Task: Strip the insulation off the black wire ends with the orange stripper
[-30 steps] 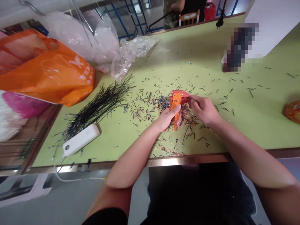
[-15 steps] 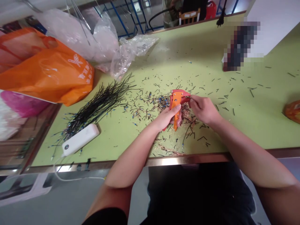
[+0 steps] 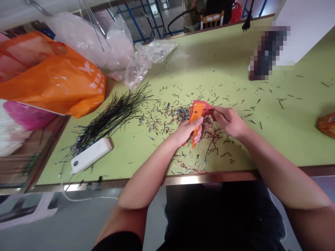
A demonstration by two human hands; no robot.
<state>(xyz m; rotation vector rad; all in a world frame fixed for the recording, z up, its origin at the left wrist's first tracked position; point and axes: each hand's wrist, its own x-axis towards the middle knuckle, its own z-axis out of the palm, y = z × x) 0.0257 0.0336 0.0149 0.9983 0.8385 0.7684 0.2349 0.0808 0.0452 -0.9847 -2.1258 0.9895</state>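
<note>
My left hand point(image 3: 190, 131) is wrapped around the handles of an orange and red wire stripper point(image 3: 199, 108), its head pointing up and to the right. At the stripper's right end my right hand point(image 3: 228, 120) pinches a thin black wire, most of it hidden by the fingers and the tool. Beneath both hands lies a heap of wire scraps point(image 3: 183, 114), with short black pieces, blue bits and copper-coloured strands. A bundle of long black wires point(image 3: 112, 113), several with blue ends, rests to the left.
A white power bank point(image 3: 91, 155) with a cable lies over the bundle's near end. Left and behind are an orange bag point(image 3: 78, 87) and clear plastic bags point(image 3: 146, 59). An orange item point(image 3: 327, 123) sits at the right edge. Black scraps are scattered rightward across the green table point(image 3: 288, 139).
The stripper's lower handle has swung slightly left in my left hand. My right hand stays at the stripper's end, shifted only a little. The view has moved slightly.
</note>
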